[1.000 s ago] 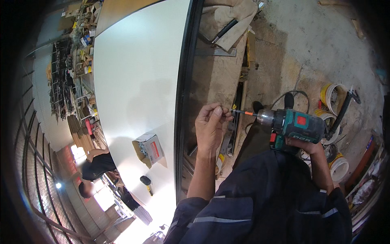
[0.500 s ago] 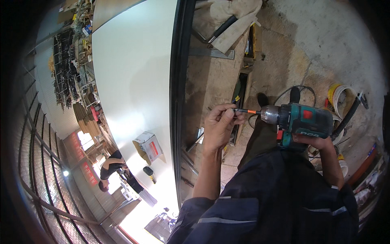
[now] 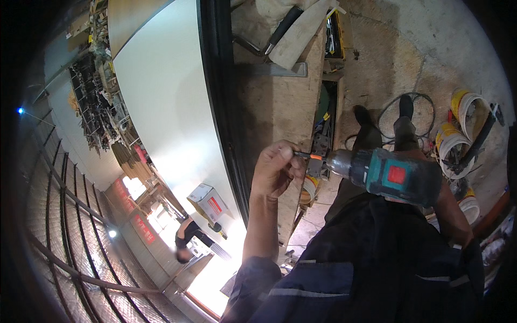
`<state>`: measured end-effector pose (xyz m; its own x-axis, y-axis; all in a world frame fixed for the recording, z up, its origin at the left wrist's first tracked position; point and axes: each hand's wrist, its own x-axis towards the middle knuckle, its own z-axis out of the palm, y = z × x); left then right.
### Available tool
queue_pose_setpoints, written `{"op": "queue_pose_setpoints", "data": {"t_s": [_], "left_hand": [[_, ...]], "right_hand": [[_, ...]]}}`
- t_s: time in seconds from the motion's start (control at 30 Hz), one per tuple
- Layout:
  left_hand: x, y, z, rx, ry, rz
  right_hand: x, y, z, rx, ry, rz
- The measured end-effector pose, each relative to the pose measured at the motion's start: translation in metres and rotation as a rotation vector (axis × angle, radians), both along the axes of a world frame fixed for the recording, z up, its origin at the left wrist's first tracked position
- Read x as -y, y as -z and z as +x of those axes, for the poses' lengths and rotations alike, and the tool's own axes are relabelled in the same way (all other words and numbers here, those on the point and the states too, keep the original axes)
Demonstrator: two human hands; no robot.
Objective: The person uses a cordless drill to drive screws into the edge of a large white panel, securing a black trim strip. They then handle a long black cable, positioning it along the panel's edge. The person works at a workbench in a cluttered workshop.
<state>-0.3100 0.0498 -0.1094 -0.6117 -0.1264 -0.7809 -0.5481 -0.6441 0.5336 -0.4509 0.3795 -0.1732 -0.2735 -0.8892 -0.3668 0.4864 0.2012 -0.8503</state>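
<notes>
A green and black cordless drill [image 3: 396, 175] with a red square on its casing points left in front of my body. My right hand [image 3: 448, 202] is mostly hidden beneath the drill's body and holds it from below. From the metal chuck [image 3: 339, 161] a dark driver bit with an orange band [image 3: 316, 157] sticks out to the left. Its far end is pinched between the thumb and fingers of my left hand [image 3: 276, 167]. Whatever else those fingertips may cover cannot be made out.
A large white panel [image 3: 161, 91] with a black edge [image 3: 215, 86] stands at left, bearing a cardboard box [image 3: 207, 203]. Wooden boards [image 3: 274, 113] and an open toolbox [image 3: 334, 40] lie beyond my hands. White buckets [image 3: 455, 142] and a cable [image 3: 431, 110] are at right. Another person [image 3: 191, 234] is in the background.
The view has turned, so the panel and background have shifted. Both hands, drill and bit sit slightly lower and further left, with the drill tilted to show more of its top.
</notes>
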Motion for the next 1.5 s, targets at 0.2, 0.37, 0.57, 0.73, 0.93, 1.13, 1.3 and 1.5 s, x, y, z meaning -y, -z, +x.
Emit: {"op": "queue_pose_setpoints", "data": {"t_s": [0.2, 0.37, 0.57, 0.73, 0.93, 1.13, 1.3, 1.5], "left_hand": [[-0.002, -0.039, -0.006, 0.094, 0.005, -1.313], [0.047, -0.034, -0.006, 0.189, 0.470, -1.961], [0.065, -0.020, -0.017, 0.240, 0.694, -2.069], [0.062, -0.019, -0.018, 0.238, 0.684, -2.134], [0.063, -0.017, -0.016, 0.226, 0.625, -2.092], [0.067, -0.016, -0.017, 0.232, 0.641, -2.084], [0.064, -0.019, -0.018, 0.262, 0.669, -2.057], [0.070, -0.017, -0.014, 0.324, 0.772, -2.149]], "right_hand": [[0.042, 0.021, 0.050, -0.283, 0.270, -0.188], [0.084, 0.020, 0.069, 0.365, 0.340, -0.146], [0.111, 0.017, 0.077, 0.459, 0.371, -0.166], [0.128, 0.015, 0.075, 0.429, 0.382, -0.198], [0.138, 0.018, 0.072, 0.428, 0.354, -0.244], [0.136, 0.010, 0.079, 0.275, 0.259, -0.131], [0.142, 0.017, 0.090, 0.015, 0.305, -0.219], [0.118, 0.030, 0.109, -0.582, 0.171, -0.262]]}}
